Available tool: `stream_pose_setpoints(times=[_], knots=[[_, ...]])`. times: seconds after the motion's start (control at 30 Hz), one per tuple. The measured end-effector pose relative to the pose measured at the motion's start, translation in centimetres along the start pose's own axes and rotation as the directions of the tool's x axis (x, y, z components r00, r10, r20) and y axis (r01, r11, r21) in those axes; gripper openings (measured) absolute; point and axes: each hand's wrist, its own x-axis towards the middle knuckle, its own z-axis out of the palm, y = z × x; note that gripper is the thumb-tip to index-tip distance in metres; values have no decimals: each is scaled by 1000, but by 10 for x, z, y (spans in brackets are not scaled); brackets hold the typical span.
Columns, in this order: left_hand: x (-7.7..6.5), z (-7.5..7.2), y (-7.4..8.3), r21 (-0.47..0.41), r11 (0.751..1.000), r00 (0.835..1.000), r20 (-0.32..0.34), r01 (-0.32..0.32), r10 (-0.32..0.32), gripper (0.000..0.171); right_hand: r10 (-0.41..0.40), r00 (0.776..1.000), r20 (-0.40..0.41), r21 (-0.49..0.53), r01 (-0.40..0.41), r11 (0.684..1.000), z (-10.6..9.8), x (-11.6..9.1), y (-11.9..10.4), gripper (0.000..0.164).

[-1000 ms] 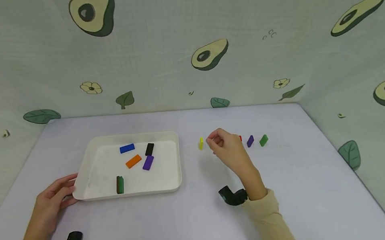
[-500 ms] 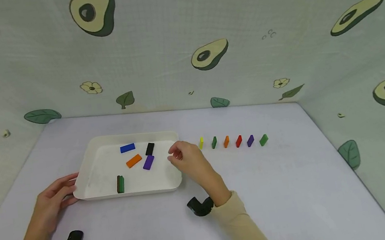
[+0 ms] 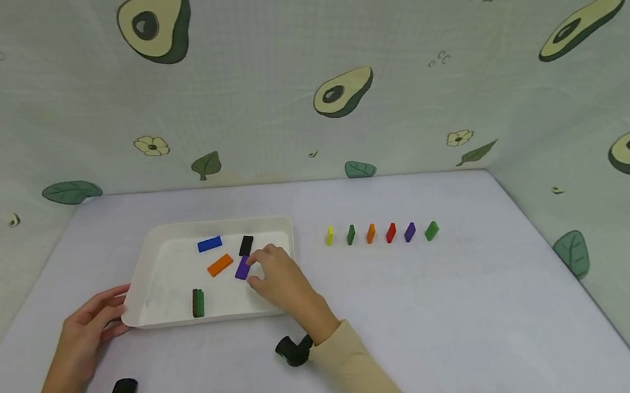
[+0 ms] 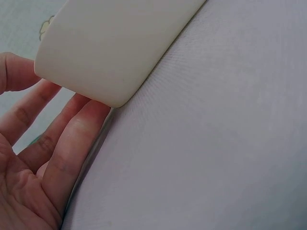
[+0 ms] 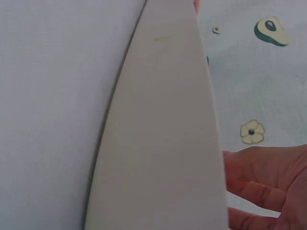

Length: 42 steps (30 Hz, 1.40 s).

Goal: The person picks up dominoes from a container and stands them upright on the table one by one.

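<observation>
A shallow white tray (image 3: 151, 291) sits on the table with several coloured domino blocks in it. My left hand (image 3: 83, 330) holds its near left corner, fingers against the outer wall and thumb at the rim, as the left wrist view shows. Over the tray's right part, my right hand (image 3: 284, 283) has thumb and index finger apart, with the fingertips right at a purple block (image 3: 241, 270). Just beyond that lies a black block (image 3: 246, 244). An orange block (image 3: 220, 265) and a blue block (image 3: 210, 243) lie to the left. In the right wrist view, the tray wall hides the blocks.
Right of the tray, a row of blocks stands on the table: yellow (image 3: 329, 235), green (image 3: 351, 234), orange (image 3: 370, 233), red (image 3: 391, 232), purple (image 3: 410, 232) and light green (image 3: 431, 230). A brown block (image 3: 194, 302) touches a green one (image 3: 200, 303) inside the tray's near side.
My right hand has moved left from the standing row, across the tray's right rim, to the purple block. The row came fully into view. My left hand has stayed at the corner.
</observation>
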Motion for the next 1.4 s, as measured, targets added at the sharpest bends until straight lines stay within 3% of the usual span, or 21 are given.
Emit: stream_pose_setpoints(times=[0.47,0.73,1.03,1.4], knots=[[-1,0,-2,38,999,1000,-22,20,-19,26,-2,999,-53,-149,-6,989,24,13,0,26],[-1,0,-2,26,999,1000,-20,24,-23,26,-35,997,-75,-296,11,955,32,20,0,28],[-1,-1,-2,57,998,999,-27,19,-17,26,-59,996,-61,-354,34,935,35,23,0,31],[-2,0,-2,24,1000,1000,3,9,-9,27,-49,998,-41,-374,30,927,35,21,4,31]])
